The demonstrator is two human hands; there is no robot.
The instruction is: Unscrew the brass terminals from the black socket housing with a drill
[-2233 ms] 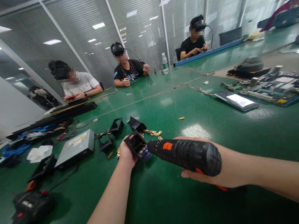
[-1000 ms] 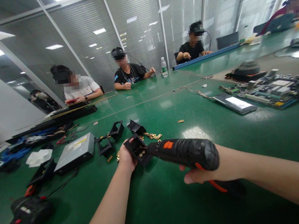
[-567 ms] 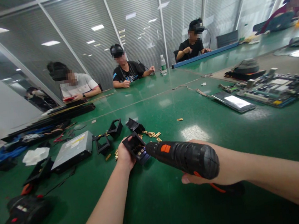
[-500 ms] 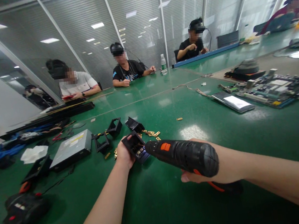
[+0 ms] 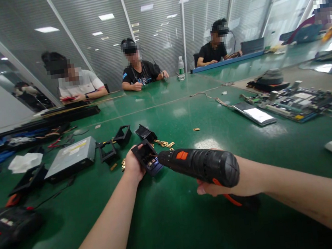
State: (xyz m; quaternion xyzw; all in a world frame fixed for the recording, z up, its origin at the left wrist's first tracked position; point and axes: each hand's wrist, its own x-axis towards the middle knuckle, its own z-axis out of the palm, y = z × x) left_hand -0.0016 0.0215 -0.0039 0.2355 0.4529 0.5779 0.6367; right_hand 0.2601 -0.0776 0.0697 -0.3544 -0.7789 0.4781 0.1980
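My left hand (image 5: 134, 165) is closed round a black plastic housing (image 5: 146, 157) whose open side faces me, with small metal parts inside. My right hand (image 5: 218, 187) grips a black and orange cordless drill (image 5: 199, 164). Its front end points left at the housing; the drill body hides the bit, and I cannot tell whether it touches. Beyond the housing lie small brass plates (image 5: 166, 143). More black frames stand nearby: one frame (image 5: 122, 136), another frame (image 5: 108, 152), and a third black piece (image 5: 145, 132).
On the left are a silver optical drive (image 5: 72, 157), a white tissue (image 5: 25, 162) and a second power tool (image 5: 11, 228). To the right lie a phone-like device (image 5: 254, 113) and a circuit board (image 5: 303, 98). Several people sit around the green table (image 5: 178, 235); a water bottle (image 5: 181, 69) stands there.
The view has shifted slightly, so most of the table's things sit a little further left. Both hands keep their grip on the housing and the drill. The far right person's arms have lowered.
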